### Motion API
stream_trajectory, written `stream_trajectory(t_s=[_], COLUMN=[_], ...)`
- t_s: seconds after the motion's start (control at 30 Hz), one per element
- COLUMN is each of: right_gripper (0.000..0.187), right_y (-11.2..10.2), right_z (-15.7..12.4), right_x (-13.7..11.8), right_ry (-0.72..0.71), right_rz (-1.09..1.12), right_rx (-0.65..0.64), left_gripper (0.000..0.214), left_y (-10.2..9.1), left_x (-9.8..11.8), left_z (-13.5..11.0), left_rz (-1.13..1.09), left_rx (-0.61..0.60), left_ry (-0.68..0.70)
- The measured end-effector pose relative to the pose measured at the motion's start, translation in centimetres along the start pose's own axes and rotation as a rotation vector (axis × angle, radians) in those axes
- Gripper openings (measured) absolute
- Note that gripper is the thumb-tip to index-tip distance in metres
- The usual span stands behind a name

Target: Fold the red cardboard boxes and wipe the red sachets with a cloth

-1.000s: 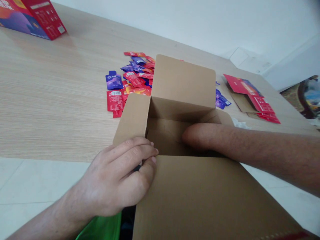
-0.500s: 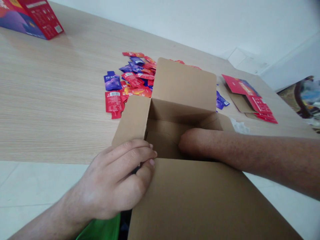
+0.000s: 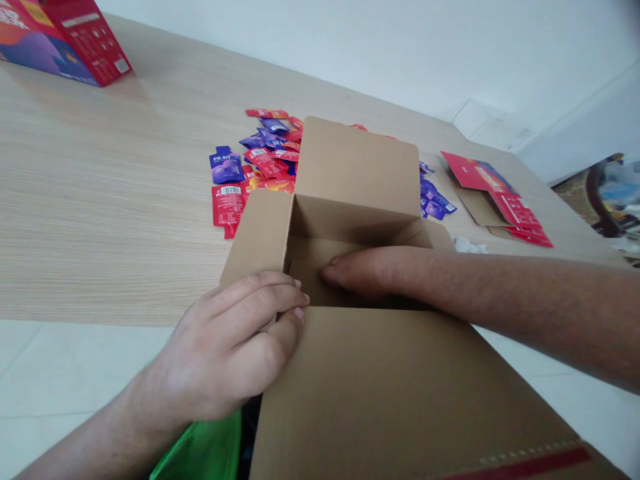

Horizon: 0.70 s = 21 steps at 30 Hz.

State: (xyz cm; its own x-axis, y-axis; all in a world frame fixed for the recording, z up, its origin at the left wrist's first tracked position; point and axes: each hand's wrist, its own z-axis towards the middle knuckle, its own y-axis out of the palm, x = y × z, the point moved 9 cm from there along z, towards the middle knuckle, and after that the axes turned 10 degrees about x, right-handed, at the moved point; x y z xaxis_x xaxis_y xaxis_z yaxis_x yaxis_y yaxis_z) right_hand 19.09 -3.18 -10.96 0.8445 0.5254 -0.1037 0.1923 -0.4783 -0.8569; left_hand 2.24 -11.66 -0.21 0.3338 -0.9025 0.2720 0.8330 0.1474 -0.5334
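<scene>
A cardboard box (image 3: 357, 160) with a plain brown inside stands with its flaps spread, the near flap folded down toward me. My left hand (image 3: 250, 333) is closed on its near left corner, thumb and fingers pinching the edge. Inside the box is my right hand (image 3: 355, 272), reaching in from the right with its fingertips at the inner bottom. Most of its fingers are hidden by the hand itself and the near edge, so I cannot tell how they are held.
Red and purple sachets (image 3: 270, 160) lie heaped behind the box, with more purple sachets (image 3: 437, 200) to its right. Flattened red cartons (image 3: 500, 197) lie on the right of the wooden table (image 3: 125, 220). A red and purple carton (image 3: 65, 47) stands back left.
My right hand has moved left inside the box, and its fingertips show more. The box has shifted slightly left in view, with my left hand still on its corner.
</scene>
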Motion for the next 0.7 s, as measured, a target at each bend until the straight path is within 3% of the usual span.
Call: stream_trajectory(t_s=[0.1,0.3,0.43,0.53,0.7], right_gripper=[0.042,0.036,0.056,0.08,0.102], right_y=[-0.5,-2.1,-1.7,-1.3,-1.9], right_z=[0.4,0.4,0.3,0.5,1.5], right_x=[-1.6,-3.2,-3.2,-2.8,-2.8], right_ry=[-0.137,-0.303,-0.398,-0.387,-0.255], right_rz=[-0.08,-0.198,-0.213,-0.209,-0.206], right_rx=[-0.037,0.148,0.205,0.184,0.123], left_gripper=[0.021,0.021,0.021,0.021,0.024], left_y=[-0.2,-0.3,-0.2,-0.2,-0.4], left_x=[0.1,0.3,0.1,0.1,0.0], left_z=[0.0,0.3,0.4,0.2,-0.3], left_rz=[0.007,0.01,-0.004,-0.003,-0.001], left_rx=[0.014,-0.004,0.009,0.019,0.006], left_ry=[0.024,0.054,0.002,-0.004,0.007])
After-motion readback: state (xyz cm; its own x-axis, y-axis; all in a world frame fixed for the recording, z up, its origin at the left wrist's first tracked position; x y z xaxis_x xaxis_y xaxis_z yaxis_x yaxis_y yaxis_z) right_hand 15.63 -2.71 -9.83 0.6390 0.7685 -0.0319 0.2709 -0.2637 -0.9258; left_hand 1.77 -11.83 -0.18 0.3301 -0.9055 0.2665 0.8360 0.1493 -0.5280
